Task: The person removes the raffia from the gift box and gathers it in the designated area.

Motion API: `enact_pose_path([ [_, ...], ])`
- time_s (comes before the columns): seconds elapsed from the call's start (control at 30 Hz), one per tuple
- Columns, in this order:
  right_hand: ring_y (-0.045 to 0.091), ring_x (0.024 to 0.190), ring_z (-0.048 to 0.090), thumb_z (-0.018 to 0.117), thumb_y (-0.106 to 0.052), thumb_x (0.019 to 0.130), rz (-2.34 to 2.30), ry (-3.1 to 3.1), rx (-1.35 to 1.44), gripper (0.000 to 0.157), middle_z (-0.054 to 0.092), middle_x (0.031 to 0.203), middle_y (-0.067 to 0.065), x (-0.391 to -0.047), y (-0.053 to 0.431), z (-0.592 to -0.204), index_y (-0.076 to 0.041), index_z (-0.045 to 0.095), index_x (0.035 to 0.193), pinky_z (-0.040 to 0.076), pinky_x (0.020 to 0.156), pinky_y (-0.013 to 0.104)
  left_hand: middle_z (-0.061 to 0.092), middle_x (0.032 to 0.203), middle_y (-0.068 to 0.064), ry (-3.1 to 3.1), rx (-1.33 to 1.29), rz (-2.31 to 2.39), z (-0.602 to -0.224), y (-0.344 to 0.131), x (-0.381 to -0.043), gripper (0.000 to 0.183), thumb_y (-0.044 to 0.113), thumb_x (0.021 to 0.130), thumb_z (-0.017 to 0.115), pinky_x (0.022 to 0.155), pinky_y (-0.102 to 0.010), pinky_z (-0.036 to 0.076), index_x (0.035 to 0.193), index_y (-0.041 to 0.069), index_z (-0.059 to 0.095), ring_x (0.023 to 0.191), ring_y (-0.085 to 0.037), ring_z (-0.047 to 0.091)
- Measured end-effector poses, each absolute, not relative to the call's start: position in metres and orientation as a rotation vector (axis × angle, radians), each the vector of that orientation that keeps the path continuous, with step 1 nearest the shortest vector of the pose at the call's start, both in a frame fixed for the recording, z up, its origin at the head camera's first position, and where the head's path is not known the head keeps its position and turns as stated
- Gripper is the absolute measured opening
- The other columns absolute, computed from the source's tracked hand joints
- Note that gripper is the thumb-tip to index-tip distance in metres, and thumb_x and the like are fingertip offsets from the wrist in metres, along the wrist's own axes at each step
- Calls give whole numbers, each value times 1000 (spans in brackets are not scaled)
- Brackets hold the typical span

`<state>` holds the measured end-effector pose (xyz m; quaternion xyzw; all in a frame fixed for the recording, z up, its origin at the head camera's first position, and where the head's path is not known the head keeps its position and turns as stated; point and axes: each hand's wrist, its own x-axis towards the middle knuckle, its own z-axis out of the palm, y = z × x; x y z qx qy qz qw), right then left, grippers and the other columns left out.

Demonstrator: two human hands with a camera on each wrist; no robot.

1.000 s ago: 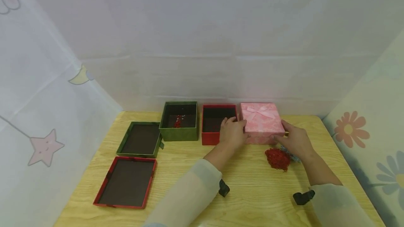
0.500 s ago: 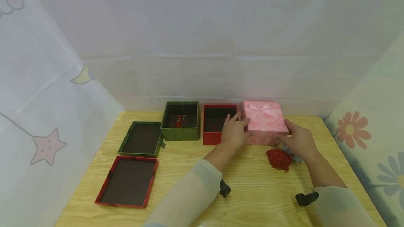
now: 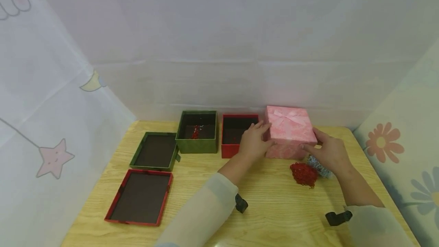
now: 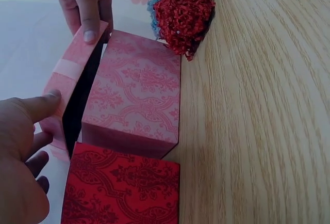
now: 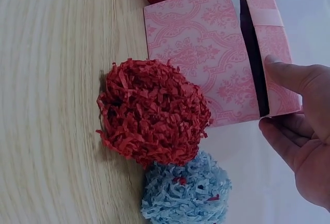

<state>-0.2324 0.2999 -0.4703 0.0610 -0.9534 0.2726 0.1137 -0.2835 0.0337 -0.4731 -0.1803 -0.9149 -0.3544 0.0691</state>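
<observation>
A pink lid (image 3: 291,123) with a ribbon bow sits raised and slightly tilted over its patterned pink box (image 4: 136,87). Between lid and box a dark gap shows in both wrist views. My left hand (image 3: 254,142) grips the lid's left side, thumb on its front face. At the opposite side, my right hand (image 3: 330,153) pinches the lid with its thumb in front and fingers round the edge. In front of the box lies a clump of red shredded paper (image 5: 154,113), touching a clump of light blue shredded paper (image 5: 188,190).
Left of the pink box stands an uncovered red box (image 3: 229,151), then a green box (image 3: 197,146) with some red and white shreds inside. Further left, a green lid (image 3: 151,167) and a red lid (image 3: 133,223) lie upside down on the wooden table (image 3: 260,224).
The pink lid has risen a little off its box, with both hands moving up along with it. The view has shifted slightly. Everything else on the table stays put.
</observation>
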Motion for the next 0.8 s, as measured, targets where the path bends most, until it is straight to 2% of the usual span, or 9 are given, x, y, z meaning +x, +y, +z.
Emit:
enact_pose_path([
  [0.07, 50, 114, 65, 76, -41, 96, 806, -2784, 183, 79, 63, 134, 29, -232, 299, -469, 0, 45, 156, 59, 78, 60, 54, 154, -5, -2708, -553, -1152, -475, 30, -284, 66, 37, 89, 85, 118, -57, 35, 148, 23, 61, 144, -37, 46],
  [0.17, 50, 116, 64, 75, -42, 96, 810, -2770, 185, 80, 62, 136, 29, -230, 296, -467, 1, 43, 156, 57, 80, 62, 55, 153, -4, -2633, -571, -1282, -477, 24, -285, 66, 34, 88, 86, 117, -52, 38, 148, 22, 62, 143, -37, 47],
  [0.27, 51, 118, 63, 74, -46, 97, 829, -2761, 178, 81, 61, 138, 29, -229, 294, -464, -2, 42, 158, 56, 82, 63, 60, 148, 1, -2574, -570, -1411, -478, 18, -285, 67, 33, 87, 87, 108, -40, 50, 147, 21, 62, 138, -23, 55],
  [0.3, 51, 118, 62, 73, -47, 96, 843, -2754, 176, 82, 61, 138, 28, -228, 293, -463, -3, 42, 158, 56, 82, 64, 61, 146, 4, -2562, -560, -1461, -479, 16, -284, 67, 33, 87, 87, 101, -34, 55, 148, 23, 62, 125, -17, 64],
  [0.4, 50, 120, 62, 73, -48, 96, 871, -2722, 173, 81, 62, 138, 26, -227, 289, -461, -6, 42, 159, 56, 81, 64, 64, 139, 13, -2508, -519, -1601, -479, 9, -284, 68, 36, 85, 88, 94, -29, 57, 147, 28, 62, 116, -2, 63],
  [0.5, 49, 120, 62, 75, -47, 95, 897, -2674, 171, 80, 64, 138, 25, -226, 284, -458, -9, 44, 158, 55, 81, 65, 66, 135, 18, -2431, -493, -1727, -479, 3, -285, 68, 39, 83, 89, 99, -29, 55, 145, 31, 64, 117, 3, 62],
  [0.57, 47, 119, 63, 76, -47, 94, 919, -2649, 160, 79, 64, 138, 23, -225, 279, -456, -10, 45, 157, 55, 78, 62, 68, 131, 19, -2366, -484, -1788, -479, -2, -285, 67, 40, 81, 90, 106, -33, 51, 142, 31, 66, 129, 3, 56],
  [0.67, 37, 80, 69, 78, -49, 92, 960, -2636, 125, 80, 62, 141, 21, -224, 272, -451, -11, 47, 155, 53, 61, 47, 70, 128, 17, -2291, -468, -1858, -478, -8, -283, 62, 40, 79, 91, 103, -37, 54, 137, 30, 70, 129, 0, 58],
  [0.8, 19, 41, 37, 80, -50, 90, 996, -2635, 98, 81, 60, 145, 21, -221, 264, -445, -13, 47, 153, 36, 45, 32, 72, 126, 12, -2211, -455, -1924, -474, -16, -279, 51, 36, 80, 91, 100, -40, 56, 127, 27, 74, 125, -4, 62],
])
